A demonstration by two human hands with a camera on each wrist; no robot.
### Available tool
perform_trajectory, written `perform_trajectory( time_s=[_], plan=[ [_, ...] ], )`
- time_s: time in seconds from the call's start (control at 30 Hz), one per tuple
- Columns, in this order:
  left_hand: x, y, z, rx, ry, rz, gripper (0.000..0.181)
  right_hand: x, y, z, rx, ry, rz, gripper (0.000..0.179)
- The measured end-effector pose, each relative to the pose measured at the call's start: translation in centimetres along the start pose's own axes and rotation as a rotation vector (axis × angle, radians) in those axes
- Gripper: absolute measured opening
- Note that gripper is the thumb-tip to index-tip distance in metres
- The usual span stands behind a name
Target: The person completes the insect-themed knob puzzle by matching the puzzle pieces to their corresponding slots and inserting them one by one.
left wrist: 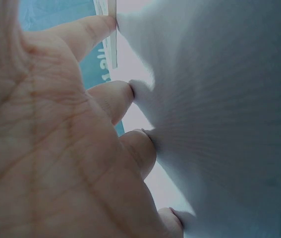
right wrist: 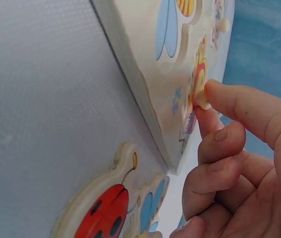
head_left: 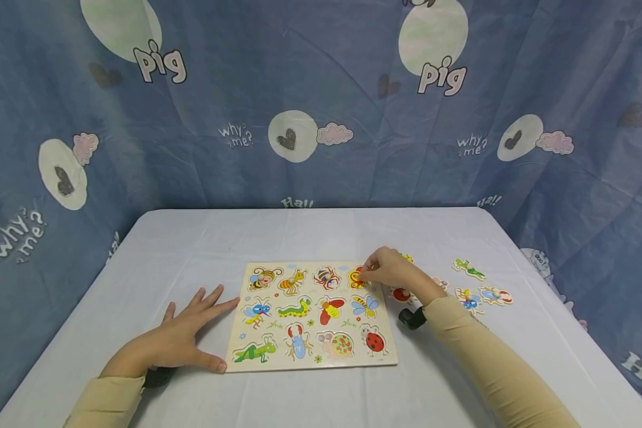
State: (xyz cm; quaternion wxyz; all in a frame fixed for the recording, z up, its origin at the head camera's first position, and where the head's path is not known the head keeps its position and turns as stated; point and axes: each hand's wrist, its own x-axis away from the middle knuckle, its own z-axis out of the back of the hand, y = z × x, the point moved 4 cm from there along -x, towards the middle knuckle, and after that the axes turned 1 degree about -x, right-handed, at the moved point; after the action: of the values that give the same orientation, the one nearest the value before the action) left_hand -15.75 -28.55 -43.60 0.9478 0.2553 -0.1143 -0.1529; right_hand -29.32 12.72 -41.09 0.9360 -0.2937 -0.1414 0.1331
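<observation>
A wooden insect puzzle board point(head_left: 310, 321) lies flat on the white table, full of insect pictures. At its top right corner my right hand point(head_left: 389, 267) pinches the small knob of a red and yellow butterfly piece point(right wrist: 199, 74) between thumb and index finger. The piece is at its matching spot; whether it sits fully down I cannot tell. The other fingers of that hand are curled in. My left hand point(head_left: 179, 339) is spread on the table, with thumb and index finger touching the board's left edge. In the left wrist view its palm point(left wrist: 56, 134) fills much of the picture.
Right of the board lie loose pieces: a ladybug point(right wrist: 103, 213), a green caterpillar-like piece point(head_left: 468, 269), a blue insect point(head_left: 468, 301) and a beetle point(head_left: 496, 295). More are partly hidden by the right arm. A blue printed cloth point(head_left: 321, 172) hangs behind the table.
</observation>
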Motion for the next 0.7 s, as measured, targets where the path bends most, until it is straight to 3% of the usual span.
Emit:
perform_trajectory(
  time_s=[0.27, 0.7],
  plan=[
    [0.0, 0.0, 0.0, 0.0, 0.002, -0.004, 0.126, 0.8, 0.0, 1.0, 0.002, -0.005, 0.021, 0.022],
    [0.1, 0.1, 0.0, 0.014, 0.003, -0.004, 0.125, 3.2, 1.7, 5.0, -0.049, 0.115, 0.048, 0.029]
  ],
)
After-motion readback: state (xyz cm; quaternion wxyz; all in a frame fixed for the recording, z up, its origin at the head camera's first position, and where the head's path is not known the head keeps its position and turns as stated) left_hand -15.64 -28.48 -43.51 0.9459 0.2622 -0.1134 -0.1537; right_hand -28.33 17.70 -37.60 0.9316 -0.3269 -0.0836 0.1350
